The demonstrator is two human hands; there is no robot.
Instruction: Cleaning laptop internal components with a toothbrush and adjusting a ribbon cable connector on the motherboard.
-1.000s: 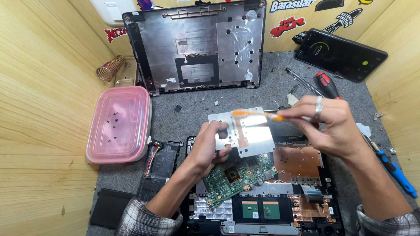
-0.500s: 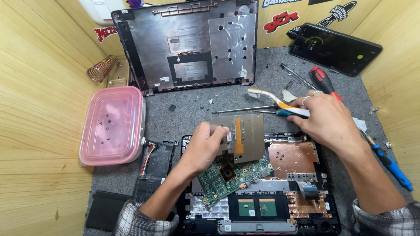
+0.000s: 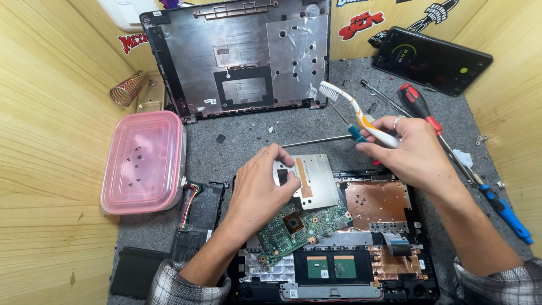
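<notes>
My left hand (image 3: 261, 189) grips the upper left edge of a silver metal plate (image 3: 311, 179) that lies flat on the green circuit board (image 3: 299, 226) of an opened laptop base (image 3: 372, 254). My right hand (image 3: 415, 155) holds a white and orange toothbrush (image 3: 355, 116) above the mat, bristles pointing up and to the left, clear of the plate.
A removed laptop bottom cover (image 3: 243, 56) leans at the back. A pink lidded box with small screws (image 3: 144, 161) sits at the left, with a flat black battery (image 3: 197, 217) below it. A red-handled screwdriver (image 3: 420, 104), a blue-handled tool (image 3: 505, 212) and a dark phone (image 3: 432, 59) lie at the right.
The silver plate went from being held up and brushed to lying flat on the board. My right hand lifted the toothbrush away, up and to the right.
</notes>
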